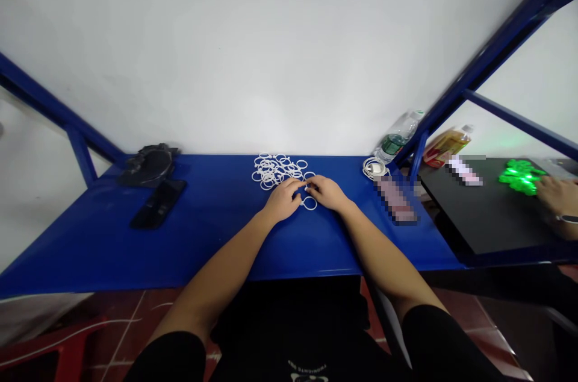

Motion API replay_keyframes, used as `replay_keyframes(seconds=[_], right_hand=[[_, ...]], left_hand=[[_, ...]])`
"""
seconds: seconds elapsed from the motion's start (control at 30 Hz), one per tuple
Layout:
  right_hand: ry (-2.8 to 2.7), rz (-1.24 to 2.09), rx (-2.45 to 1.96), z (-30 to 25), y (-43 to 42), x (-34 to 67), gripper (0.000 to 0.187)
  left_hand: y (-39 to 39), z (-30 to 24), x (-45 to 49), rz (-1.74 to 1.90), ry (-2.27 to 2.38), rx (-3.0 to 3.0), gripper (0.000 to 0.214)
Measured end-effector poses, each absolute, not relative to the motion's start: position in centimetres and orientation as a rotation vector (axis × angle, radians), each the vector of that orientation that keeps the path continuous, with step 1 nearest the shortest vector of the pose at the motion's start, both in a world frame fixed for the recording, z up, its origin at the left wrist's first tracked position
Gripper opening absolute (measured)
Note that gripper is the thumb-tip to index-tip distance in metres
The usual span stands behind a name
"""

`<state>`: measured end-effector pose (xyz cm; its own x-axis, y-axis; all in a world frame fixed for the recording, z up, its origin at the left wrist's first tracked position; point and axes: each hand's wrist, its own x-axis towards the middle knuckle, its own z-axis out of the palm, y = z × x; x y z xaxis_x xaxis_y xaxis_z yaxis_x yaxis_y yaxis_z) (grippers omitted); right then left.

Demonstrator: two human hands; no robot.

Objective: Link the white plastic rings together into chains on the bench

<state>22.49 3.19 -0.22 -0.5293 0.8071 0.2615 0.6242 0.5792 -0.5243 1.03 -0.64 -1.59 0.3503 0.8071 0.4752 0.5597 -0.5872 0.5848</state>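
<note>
Pile of thin white rings [277, 170]: loose, overlapping, lying flat at the far middle of the blue table [135, 237], close to the wall. One separate ring [309, 203] lies flat at the pile's near edge, just beside the right hand [327, 192].

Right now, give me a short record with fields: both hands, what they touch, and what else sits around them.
left hand: palm down, fingertips at the near edge of the white rings
right hand: palm down, fingertips meeting the left hand's over the rings
grip: fingers hide it, cannot tell
surface: blue table
left side: black phone, lying flat
right side: coiled white cable, plastic bottle behind it
nearby: co-worker's hand beside green pieces
</note>
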Motion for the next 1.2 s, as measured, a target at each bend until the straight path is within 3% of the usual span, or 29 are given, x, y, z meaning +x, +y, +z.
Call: replay_keyframes(seconds=[0.27,0.37,0.77,1.2], right_hand=[[-2.050,0.707,-0.830,1.6,1.2,21.2,0.016],[-2.048,0.714,-0.860,2.1,0.7,21.1,0.019],[-1.930,0.669,-0.971,1.9,0.5,20.9,0.020],[-1.823,0.961,-0.990,0.6,0.9,20.3,0.006]], left_hand=[[-0.7,-1.2,0.9,1.235,1.198,2.349,0.045],[-0.6,-1.2,0.9,1.282,1.133,2.387,0.036],[-0.6,-1.7,0.7,1.358,1.210,2.432,0.036],[-0.8,-1.3,1.1,1.289,1.244,2.469,0.026]])
